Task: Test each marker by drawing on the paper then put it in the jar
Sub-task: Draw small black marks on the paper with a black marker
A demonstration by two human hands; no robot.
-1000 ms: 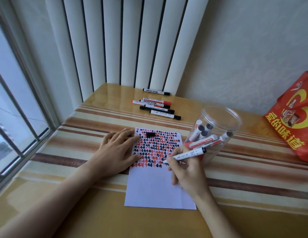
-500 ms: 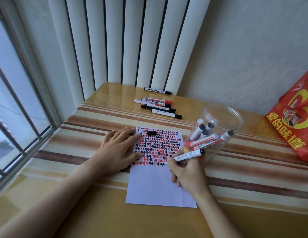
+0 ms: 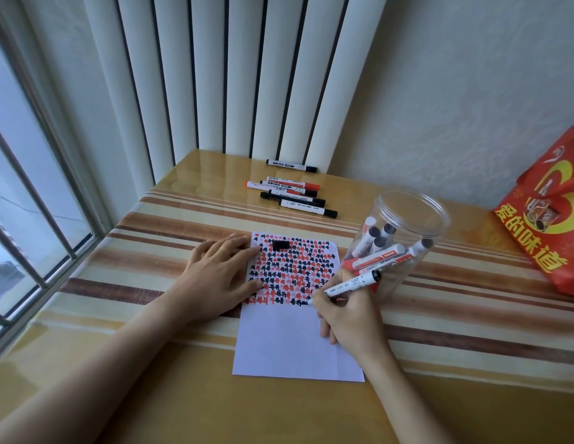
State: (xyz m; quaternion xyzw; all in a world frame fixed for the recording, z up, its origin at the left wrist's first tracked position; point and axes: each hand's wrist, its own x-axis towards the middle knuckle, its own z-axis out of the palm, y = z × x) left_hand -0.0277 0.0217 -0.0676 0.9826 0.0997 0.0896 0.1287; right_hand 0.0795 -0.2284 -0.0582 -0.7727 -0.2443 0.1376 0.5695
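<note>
A white sheet of paper (image 3: 292, 344) lies on the table, its upper half filled with red and black marks. My right hand (image 3: 346, 312) grips an uncapped white marker (image 3: 353, 283) with its tip on the paper at the lower right of the marks. My left hand (image 3: 218, 277) lies flat, fingers spread, on the paper's left edge. A black cap (image 3: 281, 245) rests near the paper's top. The clear plastic jar (image 3: 407, 225) stands just right of the paper and holds several markers. Several more markers (image 3: 292, 195) lie at the back of the table.
A red bag with yellow print (image 3: 548, 219) stands at the table's right edge. Vertical blinds (image 3: 234, 75) hang behind the table. A barred window (image 3: 29, 193) runs along the left side. The table (image 3: 151, 395) has a glossy striped cover.
The marker tip in my right hand has shifted a little to the right along the bottom row of marks. My left hand has stayed flat on the paper.
</note>
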